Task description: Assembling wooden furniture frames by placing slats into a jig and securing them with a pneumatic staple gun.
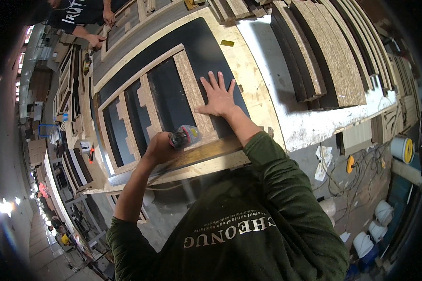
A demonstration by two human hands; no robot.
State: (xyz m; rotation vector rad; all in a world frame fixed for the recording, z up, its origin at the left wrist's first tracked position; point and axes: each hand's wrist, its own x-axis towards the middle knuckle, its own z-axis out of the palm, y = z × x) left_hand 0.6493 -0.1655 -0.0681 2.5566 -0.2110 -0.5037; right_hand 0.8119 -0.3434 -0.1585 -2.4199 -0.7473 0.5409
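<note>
My left hand (158,149) is wrapped round a handheld grey and red tool (185,136), shaped like a nail gun, at the near edge of a wooden frame (188,84). Its handle is hidden in my fist. The frame, made of chipboard strips with several crosspieces, rests on a dark panel (199,40). My right hand (218,98) lies flat with fingers spread, partly on the panel and against the frame's right-hand strip. Along the near side runs a wooden edge strip (206,154).
Stacked chipboard boards (333,56) stand on a white surface at the right. A co-worker's hands (96,41) rest on another frame at the far left. A small yellowish piece (227,43) lies past the panel. Cables (356,173) and white buckets (384,211) are on the floor.
</note>
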